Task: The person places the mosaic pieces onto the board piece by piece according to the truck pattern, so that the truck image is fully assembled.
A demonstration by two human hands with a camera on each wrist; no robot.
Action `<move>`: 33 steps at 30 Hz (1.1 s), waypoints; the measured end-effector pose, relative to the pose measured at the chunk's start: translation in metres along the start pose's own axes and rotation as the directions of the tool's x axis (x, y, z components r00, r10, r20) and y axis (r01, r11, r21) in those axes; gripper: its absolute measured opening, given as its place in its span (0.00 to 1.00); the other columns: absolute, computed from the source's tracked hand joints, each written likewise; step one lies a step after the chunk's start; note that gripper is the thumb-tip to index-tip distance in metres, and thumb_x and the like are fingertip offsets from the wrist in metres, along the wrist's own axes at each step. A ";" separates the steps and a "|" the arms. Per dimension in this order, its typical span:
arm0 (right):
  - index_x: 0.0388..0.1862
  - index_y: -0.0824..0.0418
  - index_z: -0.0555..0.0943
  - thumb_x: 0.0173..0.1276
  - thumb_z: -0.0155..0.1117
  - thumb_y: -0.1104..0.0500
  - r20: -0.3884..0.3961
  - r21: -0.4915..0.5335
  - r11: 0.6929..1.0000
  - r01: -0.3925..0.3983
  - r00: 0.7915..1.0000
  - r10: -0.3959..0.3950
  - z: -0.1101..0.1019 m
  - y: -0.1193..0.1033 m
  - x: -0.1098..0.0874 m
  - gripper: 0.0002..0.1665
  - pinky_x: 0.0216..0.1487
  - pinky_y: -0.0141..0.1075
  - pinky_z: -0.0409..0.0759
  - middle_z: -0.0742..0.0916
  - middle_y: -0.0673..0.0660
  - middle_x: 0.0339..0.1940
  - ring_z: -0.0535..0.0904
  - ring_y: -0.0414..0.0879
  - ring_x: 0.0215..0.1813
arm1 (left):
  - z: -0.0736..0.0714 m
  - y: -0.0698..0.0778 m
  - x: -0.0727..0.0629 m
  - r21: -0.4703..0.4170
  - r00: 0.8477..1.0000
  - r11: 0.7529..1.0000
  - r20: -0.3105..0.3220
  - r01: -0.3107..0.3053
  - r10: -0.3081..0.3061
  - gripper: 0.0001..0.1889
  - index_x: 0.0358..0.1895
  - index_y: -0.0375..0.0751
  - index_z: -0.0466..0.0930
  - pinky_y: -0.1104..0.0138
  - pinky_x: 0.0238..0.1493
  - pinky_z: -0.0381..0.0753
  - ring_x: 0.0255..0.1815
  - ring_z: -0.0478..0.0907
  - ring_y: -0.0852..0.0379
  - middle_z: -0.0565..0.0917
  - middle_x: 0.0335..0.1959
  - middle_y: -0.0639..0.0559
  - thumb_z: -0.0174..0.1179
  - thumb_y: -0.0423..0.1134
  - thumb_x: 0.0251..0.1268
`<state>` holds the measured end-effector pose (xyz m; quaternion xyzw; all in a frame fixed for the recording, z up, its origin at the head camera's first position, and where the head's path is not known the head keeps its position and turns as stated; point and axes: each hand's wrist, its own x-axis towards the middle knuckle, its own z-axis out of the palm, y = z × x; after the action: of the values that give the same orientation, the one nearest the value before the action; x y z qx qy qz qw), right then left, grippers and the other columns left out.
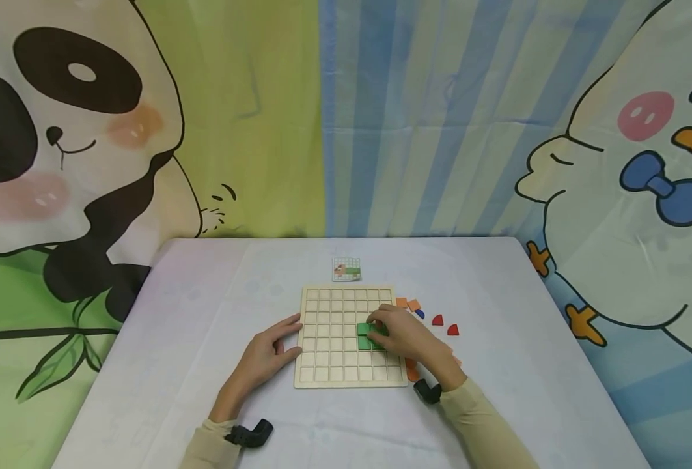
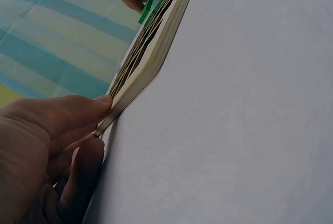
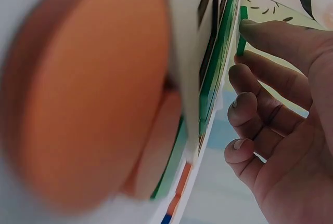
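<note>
A pale wooden grid board [image 1: 328, 345] lies on the white table. My left hand [image 1: 265, 355] is at its left side, thumb and forefinger spread apart along that edge, with the fingertips right at the rim in the left wrist view. Over the right part of the board, my right hand [image 1: 404, 332] pinches a thin green tile [image 3: 242, 29] between thumb and forefinger, its other fingers loosely bent. Below it, green square tiles [image 1: 364, 343] sit together in the grid, partly covered by the right hand.
Behind the board lies a small pattern card [image 1: 346, 269]. To the right are orange tiles [image 1: 401, 303], a blue piece [image 1: 420, 313] and red rounded pieces [image 1: 437, 320]. More orange pieces [image 1: 412, 371] lie by the board's right edge, partly under the right forearm. A large, blurred orange piece [image 3: 93, 99] fills the right wrist view's left side.
</note>
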<state>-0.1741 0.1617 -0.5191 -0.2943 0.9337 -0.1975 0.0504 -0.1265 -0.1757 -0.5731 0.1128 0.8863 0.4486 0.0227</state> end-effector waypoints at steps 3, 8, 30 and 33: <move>0.51 0.56 0.88 0.73 0.73 0.51 -0.001 -0.010 1.000 0.014 1.000 -0.014 0.001 -0.003 0.004 0.14 0.39 0.30 0.74 0.83 0.48 0.37 0.73 0.37 0.35 | 0.000 0.001 0.001 -0.001 1.000 1.000 0.002 0.001 -0.001 0.30 0.71 0.41 0.81 0.72 0.28 0.72 0.25 0.70 0.69 0.76 0.78 0.51 0.75 0.38 0.66; 0.52 0.55 0.88 0.73 0.73 0.50 0.005 -0.019 0.999 0.031 1.000 -0.031 0.003 -0.007 0.010 0.14 0.40 0.30 0.76 0.84 0.47 0.39 0.74 0.36 0.36 | 0.000 -0.001 0.001 -0.001 1.000 1.000 -0.003 -0.013 0.013 0.29 0.70 0.41 0.81 0.72 0.28 0.72 0.25 0.69 0.70 0.76 0.78 0.50 0.75 0.38 0.66; 0.53 0.55 0.88 0.73 0.73 0.49 0.067 -0.070 0.996 0.062 0.996 -0.057 0.004 -0.019 0.021 0.15 0.37 0.30 0.74 0.85 0.49 0.38 0.73 0.37 0.34 | 0.000 -0.002 0.001 -0.009 1.000 1.000 0.000 -0.001 0.001 0.29 0.70 0.41 0.81 0.73 0.28 0.72 0.24 0.70 0.69 0.76 0.78 0.51 0.75 0.38 0.66; 0.54 0.55 0.88 0.73 0.73 0.49 0.072 -0.059 0.996 0.065 0.996 -0.061 0.004 -0.020 0.022 0.16 0.37 0.31 0.74 0.85 0.49 0.39 0.73 0.37 0.34 | 0.000 -0.002 0.000 -0.002 1.000 1.000 0.003 -0.004 0.004 0.29 0.70 0.41 0.81 0.73 0.28 0.72 0.25 0.70 0.69 0.76 0.78 0.51 0.74 0.39 0.66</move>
<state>-0.1810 0.1329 -0.5142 -0.3318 0.9272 -0.1598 0.0680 -0.1273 -0.1770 -0.5751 0.1152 0.8856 0.4493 0.0234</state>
